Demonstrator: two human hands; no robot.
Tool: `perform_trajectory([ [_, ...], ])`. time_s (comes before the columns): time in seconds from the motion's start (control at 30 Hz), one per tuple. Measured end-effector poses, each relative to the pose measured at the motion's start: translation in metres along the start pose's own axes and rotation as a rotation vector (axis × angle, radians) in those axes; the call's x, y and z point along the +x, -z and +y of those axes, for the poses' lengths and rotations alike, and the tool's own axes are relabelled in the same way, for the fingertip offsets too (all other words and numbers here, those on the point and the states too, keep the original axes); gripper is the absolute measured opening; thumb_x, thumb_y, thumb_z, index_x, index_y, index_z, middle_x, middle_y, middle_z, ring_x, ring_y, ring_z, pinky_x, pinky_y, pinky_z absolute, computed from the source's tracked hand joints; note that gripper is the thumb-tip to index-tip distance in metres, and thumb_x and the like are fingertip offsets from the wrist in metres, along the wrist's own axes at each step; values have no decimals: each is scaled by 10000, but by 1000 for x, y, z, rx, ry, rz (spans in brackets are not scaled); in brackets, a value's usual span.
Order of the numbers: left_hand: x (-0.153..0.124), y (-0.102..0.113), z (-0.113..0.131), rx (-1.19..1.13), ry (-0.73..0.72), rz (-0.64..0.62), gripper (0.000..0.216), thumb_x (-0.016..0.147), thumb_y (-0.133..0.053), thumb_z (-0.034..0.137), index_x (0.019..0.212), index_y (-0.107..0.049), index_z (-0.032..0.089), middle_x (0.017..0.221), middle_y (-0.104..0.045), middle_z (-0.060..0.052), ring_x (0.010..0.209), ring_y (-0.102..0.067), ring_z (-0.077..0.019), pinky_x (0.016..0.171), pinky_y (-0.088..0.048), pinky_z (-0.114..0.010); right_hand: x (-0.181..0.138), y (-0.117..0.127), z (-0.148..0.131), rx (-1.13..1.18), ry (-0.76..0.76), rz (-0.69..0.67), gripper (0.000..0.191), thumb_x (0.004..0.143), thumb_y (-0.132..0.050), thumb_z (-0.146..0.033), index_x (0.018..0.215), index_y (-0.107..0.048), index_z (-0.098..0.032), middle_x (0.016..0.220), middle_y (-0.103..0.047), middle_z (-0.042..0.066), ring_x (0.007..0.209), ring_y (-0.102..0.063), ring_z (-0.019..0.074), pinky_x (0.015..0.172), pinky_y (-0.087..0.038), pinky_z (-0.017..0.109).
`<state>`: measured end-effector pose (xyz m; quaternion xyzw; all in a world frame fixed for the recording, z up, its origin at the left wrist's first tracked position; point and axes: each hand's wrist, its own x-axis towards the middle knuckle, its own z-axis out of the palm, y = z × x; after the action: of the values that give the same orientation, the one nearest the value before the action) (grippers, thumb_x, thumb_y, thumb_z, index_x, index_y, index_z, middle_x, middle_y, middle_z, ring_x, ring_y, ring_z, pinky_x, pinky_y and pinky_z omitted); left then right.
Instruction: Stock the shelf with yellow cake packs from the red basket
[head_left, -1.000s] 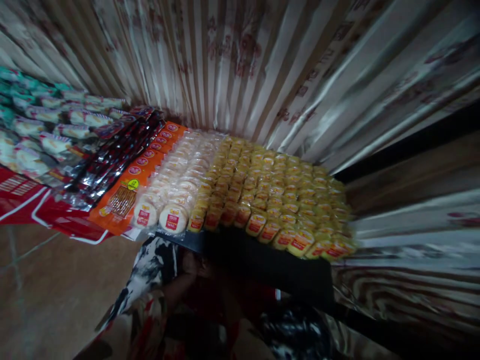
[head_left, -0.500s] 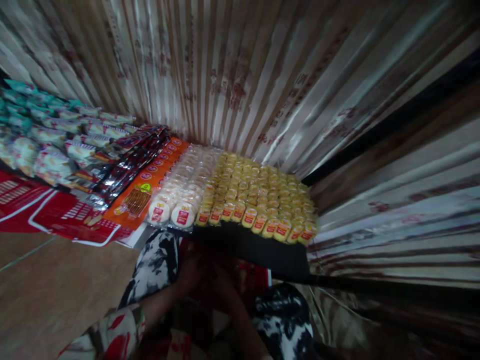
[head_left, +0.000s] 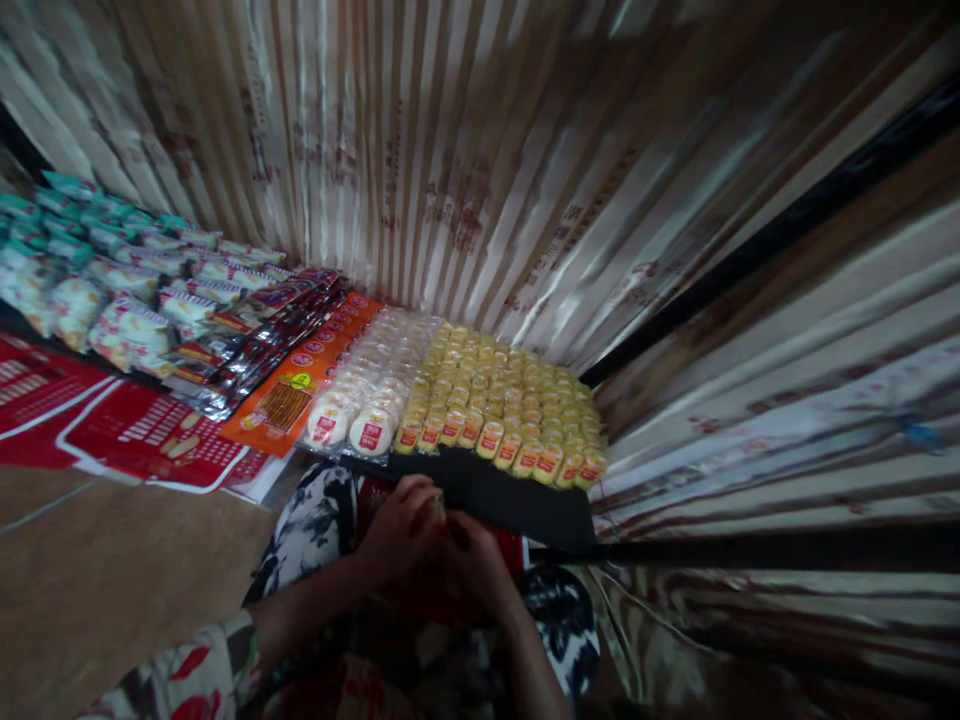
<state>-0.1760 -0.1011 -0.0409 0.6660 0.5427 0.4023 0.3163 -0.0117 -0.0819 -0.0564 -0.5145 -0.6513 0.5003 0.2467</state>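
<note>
Closest to me, the left hand [head_left: 401, 528] and right hand [head_left: 474, 562] meet over the lap, fingers curled inward and touching; it's too dim for me to tell whether either grip has hold of anything. Just beyond them is the front edge of the black counter [head_left: 517, 500]. Yellow packets [head_left: 510, 405] fill its right part in rows, nearest the hands, with round white packets [head_left: 367, 395] at their left. A striped curtain [head_left: 465, 150] hangs behind the far edge
</note>
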Motion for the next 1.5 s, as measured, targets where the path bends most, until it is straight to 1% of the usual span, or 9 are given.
perform_trajectory([
  [0.1, 5, -3, 12, 57, -78, 141, 324, 816, -405, 159, 1126, -498, 162, 1212, -469, -110, 1151, -433, -201, 1011, -359, -365, 13, 7, -7, 175, -7, 131, 274, 724, -567, -384, 898, -608, -176, 729, -639, 15, 584, -551, 138, 539, -436, 228],
  [0.2, 11, -12, 12, 92, -128, 158, 378, 789, -367, 95, 1134, -503, 167, 1185, -499, -101, 1118, -457, -194, 995, -384, -371, 33, 10, -13, 190, -26, 232, 340, 685, -595, -458, 864, -590, -169, 602, -575, -26, 457, -467, 98, 444, -375, 200],
  [0.33, 21, -23, 4, 173, -102, 115, 489, 741, -353, 47, 1201, -488, 140, 1263, -480, -105, 1156, -433, -208, 1007, -376, -391, 57, 9, -18, 163, 3, 333, 371, 662, -581, -484, 852, -577, -164, 667, -584, -9, 485, -489, 101, 485, -407, 213],
  [0.47, 31, -27, -1, 243, -48, 45, 543, 705, -362, 37, 1228, -485, 113, 1335, -439, -113, 1190, -414, -226, 1016, -365, -403, 71, 7, -15, 134, 13, 421, 370, 685, -544, -475, 872, -566, -156, 724, -602, 20, 520, -530, 117, 534, -443, 235],
  [0.67, 40, -29, -7, 284, -70, 7, 580, 711, -327, 36, 1279, -436, 78, 1364, -414, -135, 1247, -375, -220, 1051, -316, -416, 85, 6, -14, 95, 37, 506, 373, 696, -521, -472, 917, -529, -172, 795, -619, 41, 544, -555, 127, 578, -470, 260],
  [0.93, 44, -33, -22, 329, -104, -1, 570, 724, -305, 51, 1281, -425, 19, 1367, -398, -175, 1261, -363, -217, 1052, -319, -385, 90, -1, -10, -66, 37, 628, 307, 731, -485, -462, 869, -485, -188, 847, -603, 65, 612, -572, 152, 640, -471, 280],
  [1.03, 46, -34, -25, 351, -128, -28, 562, 746, -289, 50, 1296, -401, 13, 1367, -396, -182, 1289, -326, -217, 1062, -302, -400, 92, -2, -6, -104, 40, 648, 279, 730, -489, -444, 845, -488, -190, 846, -588, 63, 623, -557, 152, 650, -465, 281],
  [1.3, 51, -44, -35, 400, -195, -36, 529, 793, -297, 58, 1318, -352, 22, 1385, -368, -182, 1318, -274, -201, 1064, -313, -381, 97, 2, -2, -53, 57, 585, 186, 738, -476, -359, 835, -499, -202, 744, -563, 9, 604, -535, 129, 627, -461, 246],
  [1.5, 49, -47, -37, 390, -210, 3, 489, 817, -341, 91, 1304, -373, 73, 1353, -402, -171, 1271, -345, -221, 1027, -358, -403, 95, 0, 4, 28, 111, 581, 250, 758, -482, -344, 935, -531, -175, 854, -586, 43, 642, -558, 123, 655, -477, 263],
])
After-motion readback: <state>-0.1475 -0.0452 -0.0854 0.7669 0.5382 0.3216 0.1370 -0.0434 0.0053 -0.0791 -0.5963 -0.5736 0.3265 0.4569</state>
